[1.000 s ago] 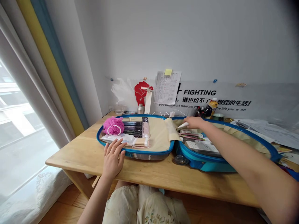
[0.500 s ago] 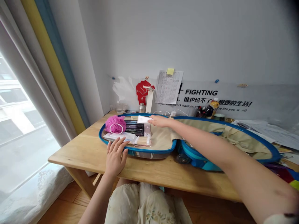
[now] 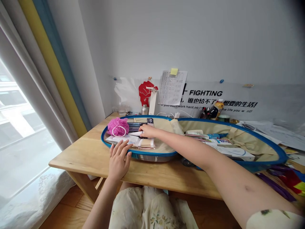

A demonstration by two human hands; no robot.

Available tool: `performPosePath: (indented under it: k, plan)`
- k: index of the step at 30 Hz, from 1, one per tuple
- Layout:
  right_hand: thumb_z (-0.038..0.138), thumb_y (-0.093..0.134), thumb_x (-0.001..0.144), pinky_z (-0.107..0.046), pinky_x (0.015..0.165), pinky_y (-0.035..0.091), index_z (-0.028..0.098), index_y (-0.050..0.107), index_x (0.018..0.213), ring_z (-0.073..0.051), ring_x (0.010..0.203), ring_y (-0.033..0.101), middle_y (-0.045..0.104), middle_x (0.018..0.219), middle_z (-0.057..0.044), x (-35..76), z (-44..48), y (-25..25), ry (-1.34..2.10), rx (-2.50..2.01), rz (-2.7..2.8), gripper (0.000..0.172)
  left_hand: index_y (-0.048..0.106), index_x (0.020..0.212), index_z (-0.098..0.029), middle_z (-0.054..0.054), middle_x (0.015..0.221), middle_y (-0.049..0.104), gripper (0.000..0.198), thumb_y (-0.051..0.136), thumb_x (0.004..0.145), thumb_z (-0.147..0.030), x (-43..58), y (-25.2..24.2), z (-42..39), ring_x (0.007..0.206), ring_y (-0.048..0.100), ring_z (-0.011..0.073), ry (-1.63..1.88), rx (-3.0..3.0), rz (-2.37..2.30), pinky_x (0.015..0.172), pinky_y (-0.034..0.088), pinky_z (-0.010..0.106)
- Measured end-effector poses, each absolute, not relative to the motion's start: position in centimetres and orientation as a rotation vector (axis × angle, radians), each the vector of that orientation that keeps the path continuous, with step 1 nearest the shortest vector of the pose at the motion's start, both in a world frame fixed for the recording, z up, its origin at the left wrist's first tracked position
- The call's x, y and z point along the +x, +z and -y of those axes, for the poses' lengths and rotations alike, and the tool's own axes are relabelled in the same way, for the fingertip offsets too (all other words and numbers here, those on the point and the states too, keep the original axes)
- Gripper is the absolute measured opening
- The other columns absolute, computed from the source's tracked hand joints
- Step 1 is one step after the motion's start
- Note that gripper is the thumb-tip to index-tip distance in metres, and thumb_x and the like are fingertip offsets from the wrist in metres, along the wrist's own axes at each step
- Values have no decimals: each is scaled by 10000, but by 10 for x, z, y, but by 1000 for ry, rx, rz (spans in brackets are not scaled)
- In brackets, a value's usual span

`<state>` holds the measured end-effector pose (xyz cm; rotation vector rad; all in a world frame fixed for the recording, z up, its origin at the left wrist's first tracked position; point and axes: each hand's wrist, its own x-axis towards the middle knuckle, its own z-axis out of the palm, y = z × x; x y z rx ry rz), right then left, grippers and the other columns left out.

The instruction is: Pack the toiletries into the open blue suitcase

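Note:
An open suitcase with a blue rim (image 3: 157,155) lies across the wooden table. My right hand (image 3: 147,130) is closed on a small white packet (image 3: 135,134), low over the left half, just above a white plastic pack (image 3: 122,140). A pink bath puff (image 3: 118,127) sits at the far left of that half, beside dark striped packages (image 3: 137,125). Near the front rim is a clear pack of cotton swabs (image 3: 146,143). My left hand (image 3: 119,159) rests with fingers spread on the suitcase's front left rim and holds nothing.
The suitcase's right half holds a white box (image 3: 238,153) and a blue item (image 3: 217,135). Behind stand a metal bottle (image 3: 144,109), a white lamp (image 3: 152,102) and an orange-capped bottle (image 3: 217,109). Papers (image 3: 274,133) and colourful cloth (image 3: 290,181) lie at the right.
My right hand has come down and slightly left with the white packet, from above the dark packages to the white pack. My left hand has barely moved.

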<state>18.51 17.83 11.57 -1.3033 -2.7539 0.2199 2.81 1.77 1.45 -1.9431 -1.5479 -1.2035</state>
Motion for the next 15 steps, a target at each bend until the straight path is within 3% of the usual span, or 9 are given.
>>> performPosePath:
  k: [5, 9, 12, 15]
  plan:
    - [298, 663, 851, -217, 836, 498, 216, 679, 1147, -145, 953, 678, 711, 1164, -50, 223, -193, 150, 378, -1263, 2709, 308, 659, 1199, -257, 59, 1341, 635, 345, 393, 987, -316, 27, 15, -17, 1320, 499, 245, -1193, -1949, 1542, 1194, 213, 466]
    - [304, 523, 933, -224, 759, 517, 185, 654, 1192, -105, 782, 674, 715, 1125, -78, 300, -209, 188, 365, -1431, 2566, 313, 656, 1192, -255, 58, 1334, 640, 336, 395, 989, -310, 27, 15, -18, 1313, 504, 241, -1194, -1935, 1518, 1189, 215, 455]
    - [275, 599, 877, -239, 732, 515, 167, 714, 1017, -115, 720, 658, 738, 959, -76, 363, -209, 200, 291, -1609, 2478, 211, 654, 1191, -248, 64, 1333, 638, 334, 396, 989, -310, 26, 14, -18, 1312, 503, 244, -1194, -1930, 1511, 1191, 211, 453]
    - [150, 739, 725, -242, 697, 501, 166, 734, 791, -123, 674, 647, 728, 768, -58, 408, -195, 192, 161, -1723, 2411, 68, 654, 1189, -250, 66, 1333, 638, 333, 398, 987, -316, 26, 14, -18, 1308, 507, 246, -1201, -1926, 1518, 1192, 213, 454]
